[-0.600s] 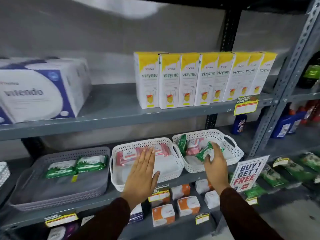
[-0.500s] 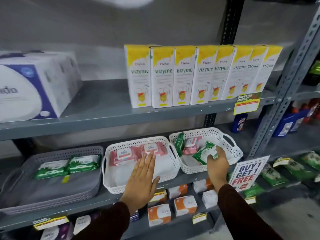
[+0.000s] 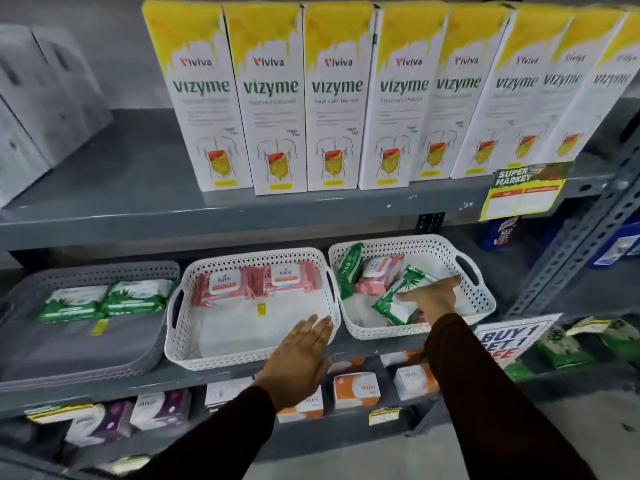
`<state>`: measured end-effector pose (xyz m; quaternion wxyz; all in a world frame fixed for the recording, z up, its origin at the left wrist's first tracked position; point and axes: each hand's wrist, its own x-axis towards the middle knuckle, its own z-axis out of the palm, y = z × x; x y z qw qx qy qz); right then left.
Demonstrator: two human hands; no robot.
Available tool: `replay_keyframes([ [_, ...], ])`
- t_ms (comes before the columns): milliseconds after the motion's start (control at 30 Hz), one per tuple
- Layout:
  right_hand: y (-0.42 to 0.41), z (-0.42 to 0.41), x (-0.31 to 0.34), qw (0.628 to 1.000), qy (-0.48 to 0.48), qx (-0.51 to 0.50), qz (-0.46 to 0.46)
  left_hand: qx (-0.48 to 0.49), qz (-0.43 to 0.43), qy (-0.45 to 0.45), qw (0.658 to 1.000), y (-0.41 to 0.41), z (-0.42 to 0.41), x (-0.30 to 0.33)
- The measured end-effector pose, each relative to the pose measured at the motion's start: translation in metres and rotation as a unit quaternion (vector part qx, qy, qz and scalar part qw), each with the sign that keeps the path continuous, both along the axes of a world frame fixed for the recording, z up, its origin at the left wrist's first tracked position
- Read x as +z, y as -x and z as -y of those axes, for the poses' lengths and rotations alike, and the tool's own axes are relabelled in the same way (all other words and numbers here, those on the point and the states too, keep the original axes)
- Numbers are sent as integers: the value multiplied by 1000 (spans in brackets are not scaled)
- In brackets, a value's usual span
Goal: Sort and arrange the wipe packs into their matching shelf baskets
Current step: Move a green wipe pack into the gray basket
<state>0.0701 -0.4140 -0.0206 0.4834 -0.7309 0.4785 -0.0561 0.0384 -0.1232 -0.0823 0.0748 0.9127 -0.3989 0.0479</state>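
the middle shelf (image 3: 242,377) carries three baskets: a grey basket (image 3: 114,362) on the left with two green wipe packs (image 3: 104,299), a middle white basket (image 3: 221,355) with two pink kara wipe packs (image 3: 256,282) along its back, and a right white basket (image 3: 478,299) holding a mixed jumble.

this looks like the sorting step. the right hand (image 3: 431,299) is down in the mixed basket on a green wipe pack (image 3: 398,299), thumb across its face; whether the fingers have closed underneath i cannot tell. the left hand (image 3: 298,362) lies flat and released over the front rim of the middle basket.

next, the green pack likely needs lifting clear and carrying past the middle basket to the grey one.

another green pack (image 3: 349,268) leans on the mixed basket's left wall, beside a pink pack (image 3: 377,275); anything beneath is hidden, and the small print is blurred.
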Motion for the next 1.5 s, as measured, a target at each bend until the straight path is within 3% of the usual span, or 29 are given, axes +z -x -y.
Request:
replay_keyframes([
  [233, 12, -2, -5, 986, -82, -47, 138, -12, -5, -5, 1000, 1, -11, 2],
  [400, 15, 1, 15, 921, -252, -28, 297, 3, 4, 3, 1000, 9, -50, 3],
  [567, -6, -63, 34, 876, -384, 93, 277, 61, -1, 4, 998, 17, -120, 3],
  [667, -22, -126, 35, 861, -414, 186, 229, 108, 2, 25, 994, 17, -166, 9],
  [867, -55, -269, 36, 876, -272, 380, 124, 223, -7, 57, 973, 14, -261, 22],
  [1033, -90, -389, 35, 862, -115, 474, 136, 238, 3, 43, 970, 13, -320, 18],
  [1133, -114, -443, 29, 837, -24, 530, 134, 242, 11, 49, 969, 11, -340, 11],
  [1200, -127, -472, 22, 805, 85, 579, 95, 238, 19, 49, 970, 11, -350, 7],
  [1300, -134, -495, 5, 759, 158, 630, 38, 230, 24, 50, 972, 10, -357, 3],
  [1400, -135, -502, -8, 720, 266, 641, 25, 238, 23, 53, 969, 10, -361, 1],
  [1500, -129, -499, -10, 712, 315, 625, 57, 239, 27, 61, 969, 10, -358, 2],
])
